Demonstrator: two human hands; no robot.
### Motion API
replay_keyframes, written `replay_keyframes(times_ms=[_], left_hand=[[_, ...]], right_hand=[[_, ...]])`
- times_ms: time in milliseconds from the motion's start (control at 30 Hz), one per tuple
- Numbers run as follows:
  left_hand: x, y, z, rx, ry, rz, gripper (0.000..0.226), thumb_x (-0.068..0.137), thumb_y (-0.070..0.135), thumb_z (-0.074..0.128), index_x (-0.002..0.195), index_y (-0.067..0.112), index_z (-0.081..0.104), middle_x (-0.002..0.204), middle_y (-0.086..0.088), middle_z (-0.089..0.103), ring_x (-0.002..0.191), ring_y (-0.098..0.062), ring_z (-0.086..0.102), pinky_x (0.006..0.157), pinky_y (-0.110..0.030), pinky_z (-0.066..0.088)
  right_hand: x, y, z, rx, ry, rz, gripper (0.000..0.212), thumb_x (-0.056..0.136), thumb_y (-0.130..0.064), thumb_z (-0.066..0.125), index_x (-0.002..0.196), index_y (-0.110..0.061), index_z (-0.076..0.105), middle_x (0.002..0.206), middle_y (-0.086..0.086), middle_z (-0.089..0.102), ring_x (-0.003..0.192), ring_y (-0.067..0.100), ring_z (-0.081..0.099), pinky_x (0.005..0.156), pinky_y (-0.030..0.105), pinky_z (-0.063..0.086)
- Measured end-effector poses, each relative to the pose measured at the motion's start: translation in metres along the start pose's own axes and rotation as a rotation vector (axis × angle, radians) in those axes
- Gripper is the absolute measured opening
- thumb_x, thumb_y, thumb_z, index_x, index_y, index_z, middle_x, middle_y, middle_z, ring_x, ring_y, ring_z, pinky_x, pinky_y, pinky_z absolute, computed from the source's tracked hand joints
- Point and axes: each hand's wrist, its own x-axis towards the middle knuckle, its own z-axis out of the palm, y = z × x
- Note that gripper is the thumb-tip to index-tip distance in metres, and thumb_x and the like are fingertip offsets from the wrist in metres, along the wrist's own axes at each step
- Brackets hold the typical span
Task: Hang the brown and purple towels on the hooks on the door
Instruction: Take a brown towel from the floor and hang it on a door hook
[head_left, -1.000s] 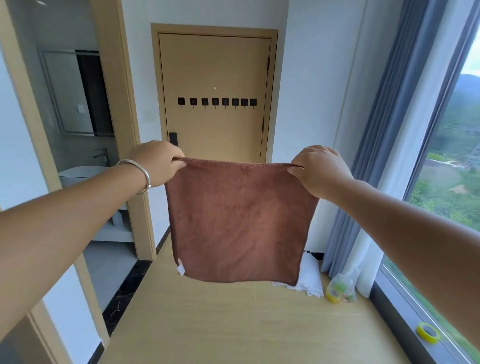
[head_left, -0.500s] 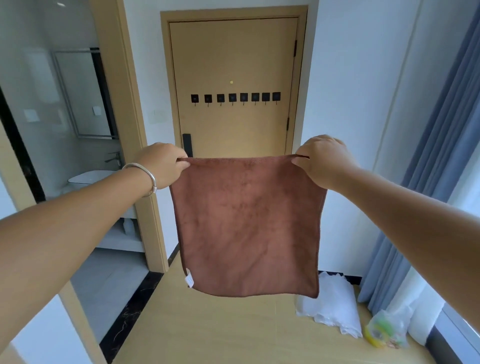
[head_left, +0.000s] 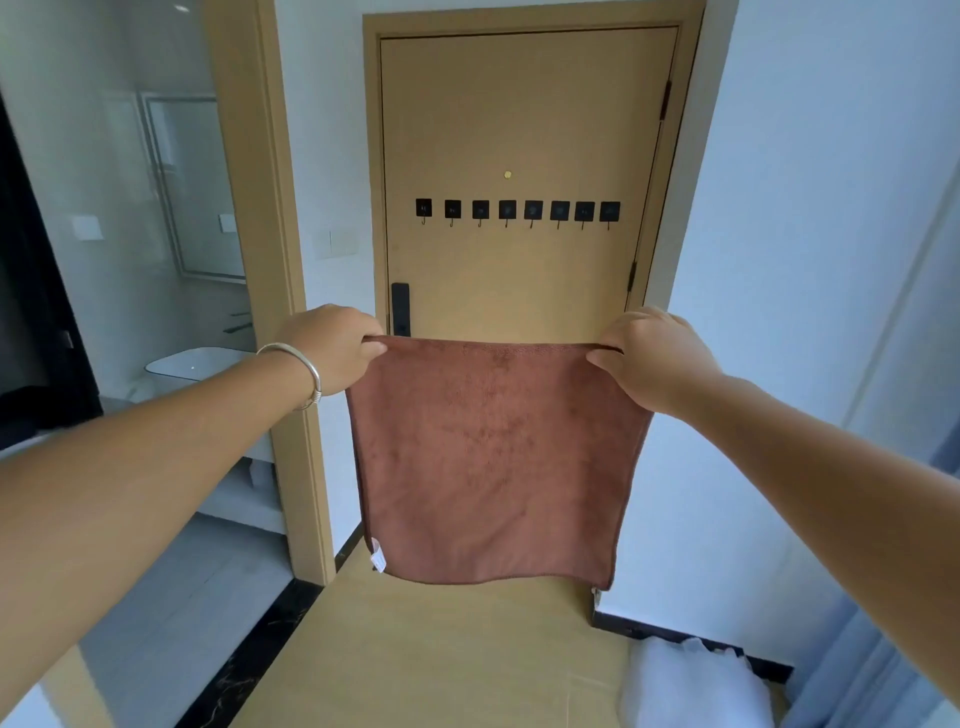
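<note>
A brown towel (head_left: 493, 462) hangs flat in front of me, stretched by its top edge. My left hand (head_left: 332, 348), with a silver bangle on the wrist, pinches the top left corner. My right hand (head_left: 649, 353) pinches the top right corner. A white tag shows at the towel's lower left corner. Ahead stands a tan door (head_left: 524, 130) with a row of several black square hooks (head_left: 517, 212) across its middle, all bare, above the towel's top edge. No purple towel is in view.
A black door handle (head_left: 400, 309) sits at the door's left side. A bathroom opening with a basin (head_left: 192, 364) lies to the left behind a tan frame (head_left: 270, 260). White cloth (head_left: 691, 686) lies on the floor at lower right, beside blue curtains (head_left: 883, 675).
The door and its hooks have grown larger and nearer in view as I move toward them. Both hands keep the same hold on the towel's top corners.
</note>
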Motion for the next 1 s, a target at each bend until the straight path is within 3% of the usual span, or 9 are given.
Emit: replay_keyframes(times_ms=[233, 433, 667, 833, 1000], left_hand=[[0.110, -0.066, 0.064, -0.048, 0.028, 0.019, 0.033, 0.097, 0.034, 0.043, 0.066, 0.027, 0.052, 0.072, 0.008, 0.058, 0.073, -0.019, 0.056, 0.069, -0.036, 0.050], [0.202, -0.136, 0.112, -0.041, 0.055, 0.003, 0.033, 0.096, 0.034, 0.043, 0.067, 0.023, 0.054, 0.070, 0.007, 0.058, 0.070, -0.017, 0.055, 0.060, -0.031, 0.044], [0.283, -0.196, 0.155, -0.007, 0.045, -0.013, 0.027, 0.098, 0.034, 0.042, 0.075, 0.032, 0.055, 0.076, 0.013, 0.057, 0.076, -0.016, 0.054, 0.062, -0.030, 0.040], [0.344, -0.231, 0.190, 0.009, 0.041, -0.033, 0.032, 0.098, 0.033, 0.042, 0.068, 0.029, 0.052, 0.074, 0.011, 0.056, 0.074, -0.016, 0.054, 0.061, -0.030, 0.040], [0.420, -0.265, 0.228, 0.067, 0.050, -0.075, 0.025, 0.098, 0.034, 0.042, 0.077, 0.031, 0.056, 0.082, 0.011, 0.058, 0.081, -0.016, 0.054, 0.066, -0.030, 0.042]], right_hand=[[0.121, 0.010, 0.075, -0.038, 0.005, 0.012, 0.029, 0.099, -0.039, 0.043, 0.100, -0.027, 0.069, 0.101, -0.005, 0.062, 0.108, 0.024, 0.048, 0.095, 0.038, 0.038], [0.235, 0.003, 0.136, -0.025, 0.031, 0.010, 0.029, 0.099, -0.040, 0.044, 0.101, -0.028, 0.070, 0.104, -0.005, 0.063, 0.108, 0.022, 0.049, 0.095, 0.038, 0.038], [0.338, -0.001, 0.207, 0.013, 0.033, -0.011, 0.028, 0.098, -0.039, 0.045, 0.101, -0.027, 0.070, 0.107, -0.004, 0.065, 0.111, 0.021, 0.049, 0.095, 0.037, 0.039], [0.414, 0.006, 0.261, 0.057, 0.042, -0.033, 0.028, 0.098, -0.036, 0.045, 0.100, -0.024, 0.070, 0.105, -0.003, 0.064, 0.111, 0.021, 0.049, 0.091, 0.036, 0.040], [0.504, 0.018, 0.317, 0.103, 0.056, -0.058, 0.027, 0.098, -0.034, 0.046, 0.096, -0.021, 0.070, 0.100, 0.000, 0.063, 0.105, 0.021, 0.051, 0.086, 0.035, 0.042]])
